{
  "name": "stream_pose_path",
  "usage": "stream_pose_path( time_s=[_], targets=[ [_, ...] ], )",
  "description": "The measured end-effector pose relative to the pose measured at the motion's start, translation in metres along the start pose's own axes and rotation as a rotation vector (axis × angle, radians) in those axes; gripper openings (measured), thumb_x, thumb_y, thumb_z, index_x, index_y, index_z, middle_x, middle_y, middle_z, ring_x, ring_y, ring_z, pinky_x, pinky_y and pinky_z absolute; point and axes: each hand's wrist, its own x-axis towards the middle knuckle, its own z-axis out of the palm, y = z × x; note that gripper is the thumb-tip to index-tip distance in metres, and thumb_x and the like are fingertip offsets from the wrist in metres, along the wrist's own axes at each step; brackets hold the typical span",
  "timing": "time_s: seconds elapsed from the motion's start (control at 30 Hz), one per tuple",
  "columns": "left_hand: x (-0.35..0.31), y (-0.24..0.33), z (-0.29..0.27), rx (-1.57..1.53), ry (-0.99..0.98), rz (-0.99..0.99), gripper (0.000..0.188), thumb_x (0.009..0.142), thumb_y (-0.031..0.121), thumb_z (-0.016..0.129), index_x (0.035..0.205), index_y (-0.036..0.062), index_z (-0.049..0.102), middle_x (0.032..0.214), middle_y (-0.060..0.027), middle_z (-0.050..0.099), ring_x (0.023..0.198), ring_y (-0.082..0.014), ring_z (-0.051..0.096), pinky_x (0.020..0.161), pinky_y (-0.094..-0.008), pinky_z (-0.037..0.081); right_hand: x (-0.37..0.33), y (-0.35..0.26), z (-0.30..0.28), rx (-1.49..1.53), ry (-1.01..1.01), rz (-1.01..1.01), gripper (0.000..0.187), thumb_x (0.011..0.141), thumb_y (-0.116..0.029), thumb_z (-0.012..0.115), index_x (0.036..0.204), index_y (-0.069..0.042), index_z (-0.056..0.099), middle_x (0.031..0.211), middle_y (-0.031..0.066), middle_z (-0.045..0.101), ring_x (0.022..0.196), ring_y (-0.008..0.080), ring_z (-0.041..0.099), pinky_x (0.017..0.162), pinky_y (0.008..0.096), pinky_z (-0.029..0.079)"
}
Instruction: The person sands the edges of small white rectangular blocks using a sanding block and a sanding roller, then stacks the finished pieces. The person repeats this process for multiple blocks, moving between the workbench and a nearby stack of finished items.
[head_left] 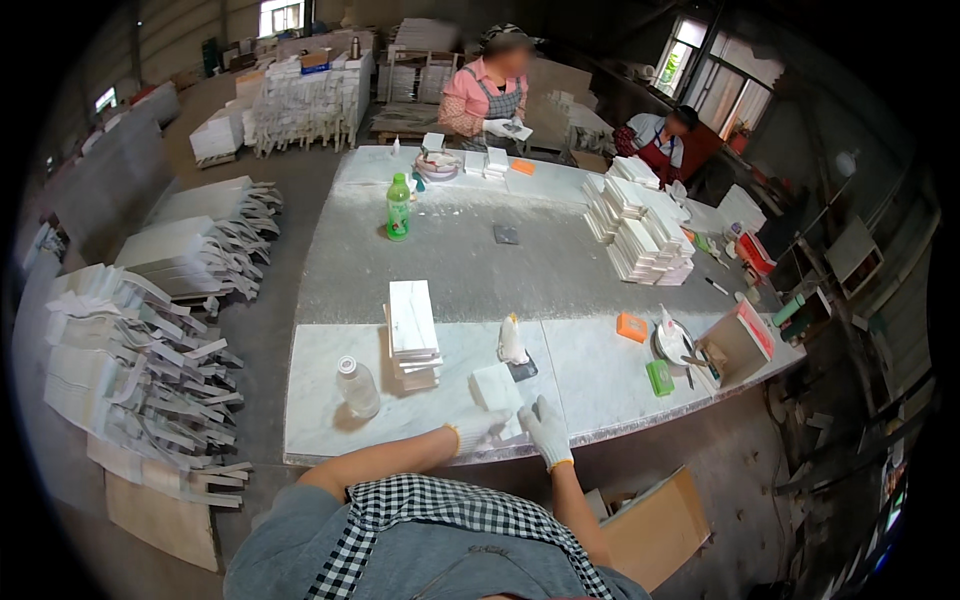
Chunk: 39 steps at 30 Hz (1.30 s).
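A white rectangular tile (495, 386) lies on the near table in front of me. My left hand (482, 428), in a white knit glove, is at its near edge; blur hides how its fingers are set. My right hand (547, 434), gloved too, lies just right of a pale piece (511, 427) between the hands, its fingers stretched forward and apart. I cannot tell whether either hand grips that piece. Beyond the tile stands a white squeeze bottle (512, 342) with an orange tip, beside a dark flat block (522, 370). Left of them is a stack of white tiles (412, 325).
A clear bottle (357, 387) stands at the near left. To the right lie orange (631, 327) and green (659, 378) blocks and a round bowl (673, 343). Farther off are a green bottle (398, 208), tile stacks (640, 225) and two co-workers. Stacked slabs (120, 340) flank the left.
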Motion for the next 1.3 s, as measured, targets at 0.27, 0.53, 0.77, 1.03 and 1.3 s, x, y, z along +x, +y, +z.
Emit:
stream_pose_path(
  time_s=[0.27, 0.53, 0.77, 1.03, 1.3],
  targets=[
    [0.001, 0.002, 0.02, -0.149, 0.175, 0.053, 0.043, 0.088, 0.042, 0.072, 0.107, 0.0034, 0.069, 0.092, -0.0044, 0.066, 0.077, -0.0148, 0.06, 0.058, -0.0329, 0.046, 0.007, -0.012, 0.02, 0.105, -0.01, -0.113, 0.06, 0.093, -0.047, 0.055, 0.122, 0.006, 0.062, 0.107, 0.0277, 0.067, 0.104, 0.0398, 0.065, 0.089, 0.0456, 0.049],
    [0.031, -0.037, -0.002, -0.221, 0.165, 0.084, 0.048, 0.088, 0.043, 0.073, 0.103, -0.0028, 0.069, 0.09, -0.0059, 0.066, 0.068, -0.0135, 0.059, 0.048, -0.0295, 0.043, 0.003, -0.037, -0.009, 0.098, -0.174, 0.032, 0.049, 0.094, -0.046, 0.056, 0.095, 0.001, 0.067, 0.082, 0.0203, 0.067, 0.077, 0.0291, 0.065, 0.071, 0.0409, 0.049],
    [-0.03, 0.011, 0.005, -0.214, 0.123, -0.083, 0.055, 0.088, 0.042, 0.072, 0.118, -0.0038, 0.063, 0.105, -0.0137, 0.065, 0.074, -0.0247, 0.066, 0.054, -0.0315, 0.052, -0.006, -0.025, -0.011, 0.243, -0.234, 0.029, 0.051, 0.092, -0.048, 0.055, 0.091, 0.003, 0.066, 0.082, 0.0194, 0.064, 0.078, 0.0294, 0.061, 0.073, 0.041, 0.047],
    [-0.031, 0.01, -0.016, 0.14, 0.158, 0.092, 0.056, 0.084, 0.046, 0.073, 0.114, 0.0, 0.067, 0.102, -0.0146, 0.071, 0.089, -0.0231, 0.068, 0.075, -0.036, 0.054, -0.046, -0.047, 0.018, 0.769, -0.483, 0.274, 0.04, 0.095, -0.034, 0.061, 0.111, 0.002, 0.067, 0.093, 0.0071, 0.067, 0.079, 0.0158, 0.062, 0.069, 0.0314, 0.051],
    [-0.058, 0.043, -0.004, 1.224, 0.428, 0.515, 0.053, 0.071, 0.044, 0.074, 0.102, 0.0012, 0.065, 0.093, -0.0248, 0.067, 0.09, -0.0393, 0.066, 0.078, -0.0475, 0.052, -0.014, 0.022, 0.027, 0.33, -0.213, -0.044, 0.041, 0.099, -0.034, 0.053, 0.121, -0.001, 0.065, 0.103, 0.0124, 0.068, 0.088, 0.0218, 0.063, 0.074, 0.0352, 0.05]
  ],
)
